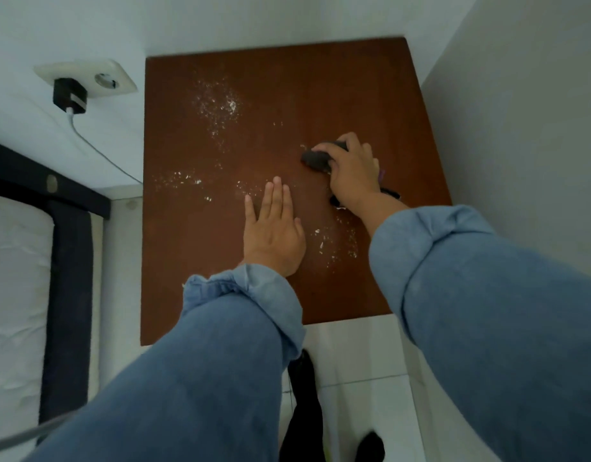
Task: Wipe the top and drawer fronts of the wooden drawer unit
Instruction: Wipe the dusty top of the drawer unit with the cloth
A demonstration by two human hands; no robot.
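Wooden drawer unit point(287, 95) in the wall corner, brown top facing up, white crumbs point(217, 105) scattered over it. Left hand point(274, 228) lies flat on the top, fingers straight. Right hand point(352, 175) grips a dark cloth point(315, 158), pressed to the top's right side.

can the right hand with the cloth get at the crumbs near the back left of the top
Probably yes: the right hand grips the cloth, and only bare wooden top lies between it and those crumbs.
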